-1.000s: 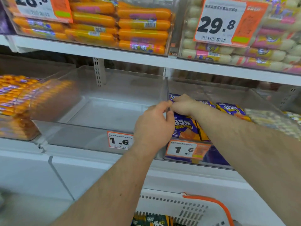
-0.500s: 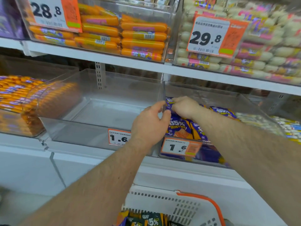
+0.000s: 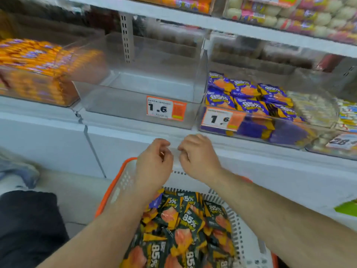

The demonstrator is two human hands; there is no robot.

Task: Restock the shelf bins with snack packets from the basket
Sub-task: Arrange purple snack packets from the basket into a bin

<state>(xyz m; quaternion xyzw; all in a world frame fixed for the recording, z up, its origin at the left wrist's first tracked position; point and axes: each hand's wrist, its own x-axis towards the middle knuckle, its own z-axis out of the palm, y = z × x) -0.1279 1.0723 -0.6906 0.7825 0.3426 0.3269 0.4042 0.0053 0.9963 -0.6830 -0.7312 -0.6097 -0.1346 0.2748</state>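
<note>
Below, dark snack packets (image 3: 190, 221) printed "85%" fill the white basket (image 3: 238, 227), while the left hand (image 3: 154, 163) and right hand (image 3: 197, 157) hover over its rim, loosely curled, holding nothing — beneath clear bins (image 3: 135, 105) tagged "1.6", one bare inside.

Basket (image 3: 123, 182): below shelf, holding packets (image 3: 185, 225).
Middle bin (image 3: 135, 105): left of stocked bin (image 3: 289, 132).
Hands (image 3: 154, 163): above basket.

White shelving (image 3: 241, 26) crosses the upper frame, with a slotted metal upright (image 3: 126, 37) behind (upper centre); a white base panel (image 3: 48, 144) fills the left, above pale floor (image 3: 81, 192).
</note>
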